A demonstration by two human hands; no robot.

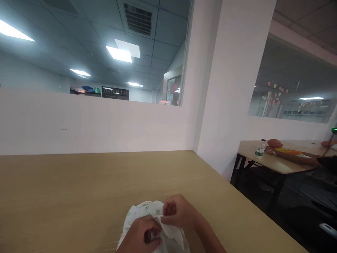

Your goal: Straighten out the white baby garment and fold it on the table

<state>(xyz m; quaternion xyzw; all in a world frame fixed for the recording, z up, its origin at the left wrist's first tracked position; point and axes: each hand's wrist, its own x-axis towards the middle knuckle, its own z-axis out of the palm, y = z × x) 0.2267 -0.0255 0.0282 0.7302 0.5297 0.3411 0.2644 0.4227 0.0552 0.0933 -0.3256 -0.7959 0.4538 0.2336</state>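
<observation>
White printed cloth (139, 212) sat bunched up at the near edge of the tabletop (79, 189)

The left hand (142, 236) and right hand (180, 212) were both pinched tight on its folds, fingertips pretty much meeting in the middle. Way off to the right, a second table (263, 160) had a small bottle (260, 148) and someone else's arm (297, 158) on it.

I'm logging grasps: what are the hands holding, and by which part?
The left hand and right hand both pinch a crumpled white fabric piece with small prints, by a bunched fold near its middle.
</observation>
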